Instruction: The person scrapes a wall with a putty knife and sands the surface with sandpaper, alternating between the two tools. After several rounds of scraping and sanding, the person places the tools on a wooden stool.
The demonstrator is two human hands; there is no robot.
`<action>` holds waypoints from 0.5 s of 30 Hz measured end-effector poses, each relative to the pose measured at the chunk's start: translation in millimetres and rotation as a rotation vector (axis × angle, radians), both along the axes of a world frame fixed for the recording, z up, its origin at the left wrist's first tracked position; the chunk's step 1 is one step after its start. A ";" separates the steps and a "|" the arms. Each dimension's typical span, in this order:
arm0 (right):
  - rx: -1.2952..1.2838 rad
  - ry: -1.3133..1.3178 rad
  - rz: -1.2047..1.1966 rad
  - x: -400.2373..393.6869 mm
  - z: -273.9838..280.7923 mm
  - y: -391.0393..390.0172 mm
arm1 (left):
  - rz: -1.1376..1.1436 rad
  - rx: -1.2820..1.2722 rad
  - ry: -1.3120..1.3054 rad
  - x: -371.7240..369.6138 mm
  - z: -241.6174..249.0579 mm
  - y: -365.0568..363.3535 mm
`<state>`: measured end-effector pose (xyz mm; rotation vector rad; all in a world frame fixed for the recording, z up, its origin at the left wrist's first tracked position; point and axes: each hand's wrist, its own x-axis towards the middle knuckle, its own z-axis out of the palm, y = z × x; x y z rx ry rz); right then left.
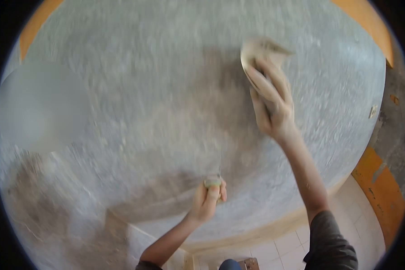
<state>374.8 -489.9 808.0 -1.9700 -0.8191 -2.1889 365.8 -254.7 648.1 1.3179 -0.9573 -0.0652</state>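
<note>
In the head view, a broad grey wall, mottled with paler and brownish patches, fills most of the scene, and motion blur softens its surface. The right hand reaches high on the wall, its outstretched fingers holding a pale, curled sheet that bends up around their tips; whether the sheet's underside presses on the wall cannot be told. The left hand is lower and nearer the person, its fingers wrapped around a small tool with a pale, greenish end; its kind is unclear, and it sits well apart from the sheet. Both forearms come in from the bottom, the right one from a dark sleeve. A tan strip runs along the wall's lower edge, with light floor tiles beyond it and a brown block at the very bottom, just beside a dark blue rounded shape. At the right, a small pale fitting sits near the wall's edge, above an orange panel.
</note>
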 end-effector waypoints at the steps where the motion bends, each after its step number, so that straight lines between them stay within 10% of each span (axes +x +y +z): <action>1: 0.041 0.038 0.043 0.1 0.1 -4.1 | -0.035 0.023 0.025 -7.2 20.3 2.3; 10: 0.120 0.371 -0.343 -28.8 -37.2 -7.0 | 0.037 -0.075 0.134 -21.5 137.7 25.8; 15: 0.152 0.388 -0.312 -34.1 36.8 -4.8 | 0.143 0.004 0.076 -12.4 176.8 5.5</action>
